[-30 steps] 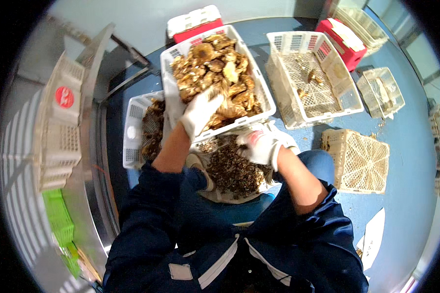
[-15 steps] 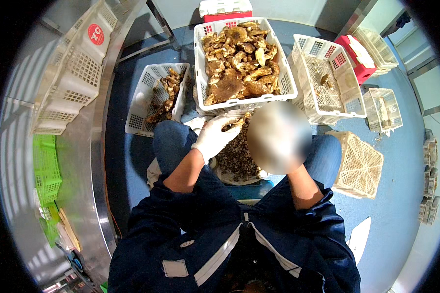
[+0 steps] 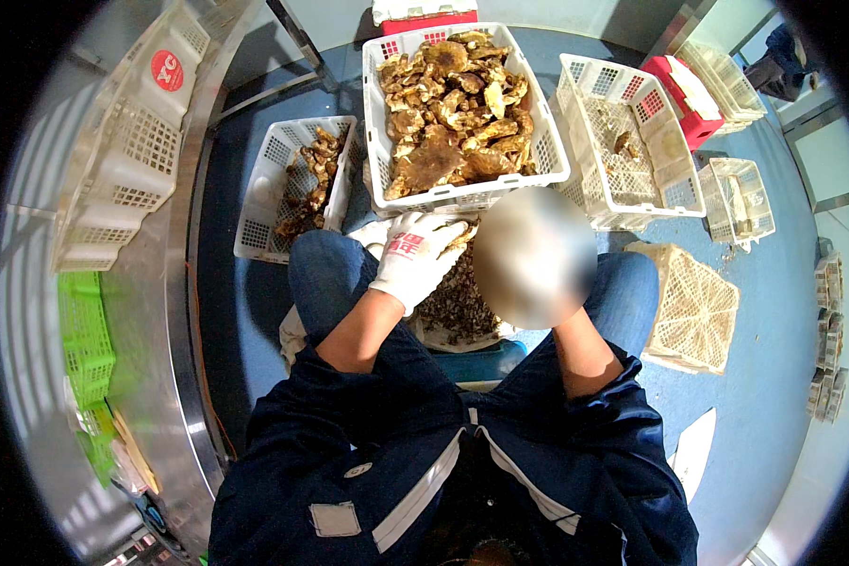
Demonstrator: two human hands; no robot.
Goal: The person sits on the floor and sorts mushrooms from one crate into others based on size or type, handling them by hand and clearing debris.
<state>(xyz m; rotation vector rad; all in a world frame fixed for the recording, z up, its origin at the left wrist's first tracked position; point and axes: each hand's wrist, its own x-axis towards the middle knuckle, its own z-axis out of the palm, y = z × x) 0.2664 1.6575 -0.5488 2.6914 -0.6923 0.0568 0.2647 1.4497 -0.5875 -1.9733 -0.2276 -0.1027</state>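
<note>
My left hand (image 3: pixel 411 264), in a white printed glove, is closed on a brown mushroom (image 3: pixel 463 238) between my knees, its back turned up. The glove hides most of the mushroom. Beside it, my right hand (image 3: pixel 536 259) is covered by a round blur, so its fingers and anything in them cannot be made out. Below both hands lies a heap of dark mushroom trimmings (image 3: pixel 457 304). Just beyond the hands stands a white crate (image 3: pixel 462 197) piled with large brown mushrooms (image 3: pixel 457 113).
A smaller white crate (image 3: pixel 255 226) at the left holds several mushrooms. Right of the full crate, another white crate (image 3: pixel 643 209) has a few scraps inside. An overturned crate (image 3: pixel 693 311) lies by my right knee. A metal table (image 3: pixel 156 349) runs along the left.
My left hand has rolled over, so the back of the glove now faces up and covers more of the mushroom. The whole view has shifted slightly.
</note>
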